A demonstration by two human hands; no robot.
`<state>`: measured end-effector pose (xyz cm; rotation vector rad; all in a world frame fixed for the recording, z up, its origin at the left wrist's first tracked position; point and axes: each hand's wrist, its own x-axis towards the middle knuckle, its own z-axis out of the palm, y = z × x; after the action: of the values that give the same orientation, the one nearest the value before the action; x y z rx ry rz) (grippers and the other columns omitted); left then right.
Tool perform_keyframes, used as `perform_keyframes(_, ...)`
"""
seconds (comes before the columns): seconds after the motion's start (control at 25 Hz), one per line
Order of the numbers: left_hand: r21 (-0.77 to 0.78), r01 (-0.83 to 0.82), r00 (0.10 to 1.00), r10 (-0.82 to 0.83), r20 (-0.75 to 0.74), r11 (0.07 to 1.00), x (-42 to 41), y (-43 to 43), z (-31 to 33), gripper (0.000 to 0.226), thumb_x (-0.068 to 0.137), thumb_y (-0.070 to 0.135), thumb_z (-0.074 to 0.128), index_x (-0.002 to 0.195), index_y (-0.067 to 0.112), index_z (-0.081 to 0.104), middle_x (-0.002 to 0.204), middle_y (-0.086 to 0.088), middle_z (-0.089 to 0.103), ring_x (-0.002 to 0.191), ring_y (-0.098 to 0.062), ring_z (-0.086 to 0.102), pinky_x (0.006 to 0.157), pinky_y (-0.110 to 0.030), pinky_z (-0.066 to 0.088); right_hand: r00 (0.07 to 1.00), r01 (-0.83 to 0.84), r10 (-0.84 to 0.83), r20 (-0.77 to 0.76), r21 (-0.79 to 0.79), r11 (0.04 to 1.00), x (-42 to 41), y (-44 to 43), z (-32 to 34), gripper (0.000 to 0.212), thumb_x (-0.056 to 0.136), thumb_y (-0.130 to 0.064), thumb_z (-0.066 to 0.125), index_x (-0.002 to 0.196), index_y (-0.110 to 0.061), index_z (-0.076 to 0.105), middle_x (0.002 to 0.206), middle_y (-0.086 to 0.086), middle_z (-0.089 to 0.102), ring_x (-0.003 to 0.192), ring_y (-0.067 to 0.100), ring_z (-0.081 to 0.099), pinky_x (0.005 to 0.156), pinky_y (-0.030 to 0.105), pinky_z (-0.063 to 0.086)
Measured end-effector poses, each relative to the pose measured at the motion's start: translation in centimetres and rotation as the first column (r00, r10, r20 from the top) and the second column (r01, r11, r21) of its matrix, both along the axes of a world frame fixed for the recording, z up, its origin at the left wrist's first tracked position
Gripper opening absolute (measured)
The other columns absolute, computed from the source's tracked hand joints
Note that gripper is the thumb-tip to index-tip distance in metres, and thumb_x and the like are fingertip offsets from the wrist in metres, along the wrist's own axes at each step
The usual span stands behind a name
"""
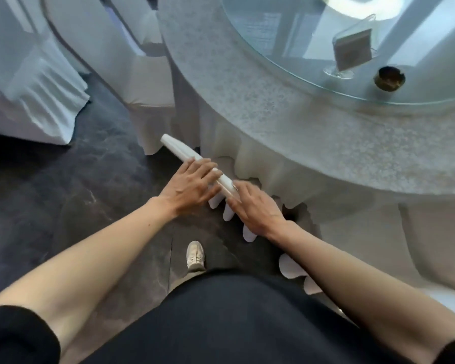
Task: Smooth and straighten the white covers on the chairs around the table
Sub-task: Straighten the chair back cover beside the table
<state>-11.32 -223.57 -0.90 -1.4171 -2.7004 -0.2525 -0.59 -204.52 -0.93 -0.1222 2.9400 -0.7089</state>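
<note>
- Two hands on one chair cover, along its top edge, just beside the table.
- Presses down with left hand, fingers spread flat across that edge.
- Touches the edge's near end with right hand; too blurred to tell flat from pinching.
- Looks mid-smoothing: top edge taut, skirt hem wavy below.
- Leaves more to do, probably: pleated cover far left and covered chair at right, neither in hand.
</note>
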Motion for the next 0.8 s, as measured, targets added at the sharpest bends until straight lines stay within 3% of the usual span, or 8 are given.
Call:
perform_keyframes(0.16, 0.04, 0.334, 0.943, -0.333, -0.02, 0.942, -4.9, -1.1, -0.1, 0.042, 0.096, 0.044, 0.043, 0.115, 0.011, 0.061, 0.11, -0.011, 0.063, 0.104, -0.03, 0.058, 0.099, -0.044, 0.042, 0.99, 0.111, -0.114, 0.088, 0.035, 0.993, -0.3, -1.9, -0.5, 0.049, 0.099, -0.041, 0.045, 0.131, -0.004, 0.044, 0.129, 0.018, 0.054, 0.11, 0.038, 0.054, 0.083, 0.047, 0.046)
perform_keyframes(0.32, -0.008, 0.471, 0.879, -0.469, 0.085, 0.882, -8.3, -0.6, -0.1, 0.057, 0.094, 0.062, 0.032, 0.109, 0.012, 0.055, 0.1, -0.011, 0.064, 0.088, -0.032, 0.064, 0.077, -0.044, 0.054, 0.979, 0.184, -0.192, 0.064, 0.112, 0.977, -0.4, -3.0, -0.1, 0.043, 0.099, -0.034, 0.051, 0.128, -0.003, 0.046, 0.125, 0.019, 0.057, 0.107, 0.037, 0.058, 0.078, 0.044, 0.048)
perform_keyframes(0.52, 0.001, 0.472, 0.881, -0.472, -0.033, 0.882, -7.9, -0.2, -0.4, 0.058, 0.092, 0.063, 0.033, 0.088, 0.009, 0.052, 0.075, -0.008, 0.057, 0.063, -0.029, 0.059, 0.059, -0.04, 0.048, 0.966, 0.251, -0.256, 0.013, 0.163, 0.954, -0.2, -3.8, -0.4, 0.037, 0.1, -0.032, 0.046, 0.123, -0.002, 0.048, 0.115, 0.019, 0.06, 0.094, 0.037, 0.06, 0.063, 0.039, 0.038)
perform_keyframes(0.8, 0.021, 0.419, 0.908, -0.419, -0.032, 0.908, -1.6, 1.6, -0.2, 0.059, 0.092, 0.063, 0.032, 0.086, 0.008, 0.053, 0.072, -0.008, 0.058, 0.061, -0.03, 0.058, 0.059, -0.038, 0.045, 0.974, 0.219, -0.204, -0.098, 0.186, 0.958, 4.8, -1.4, -0.6, 0.028, 0.094, -0.021, 0.054, 0.109, 0.002, 0.054, 0.096, 0.022, 0.063, 0.076, 0.041, 0.062, 0.054, 0.037, 0.032)
